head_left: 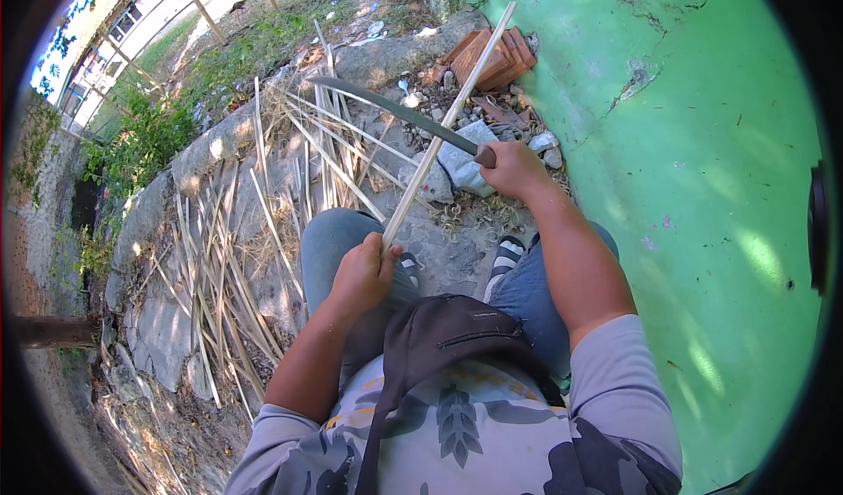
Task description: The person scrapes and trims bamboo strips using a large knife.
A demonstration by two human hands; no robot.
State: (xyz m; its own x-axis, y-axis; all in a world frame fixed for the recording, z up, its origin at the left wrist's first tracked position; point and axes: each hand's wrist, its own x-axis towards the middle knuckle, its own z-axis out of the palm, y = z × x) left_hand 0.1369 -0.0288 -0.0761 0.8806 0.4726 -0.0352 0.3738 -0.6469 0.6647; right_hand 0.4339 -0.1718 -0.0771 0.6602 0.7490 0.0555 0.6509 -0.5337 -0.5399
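My left hand [362, 274] is closed round the lower end of a long pale split strip [450, 119], which looks like bamboo. The strip slants up and away to the right. In my right hand [516, 170] is the handle of a machete [386, 104]. Its long dark blade points to the far left and crosses the strip partway along; whether the edge touches it I cannot tell. Both hands are in front of my bent knees, above the ground.
Many cut strips [219, 275] lie on the stone ground at left. Ahead sit stacked clay tiles [496, 60], rubble and a pale stone block [467, 157]. A green wall [694, 187] rises close on my right. A black bag [457, 337] hangs across my front.
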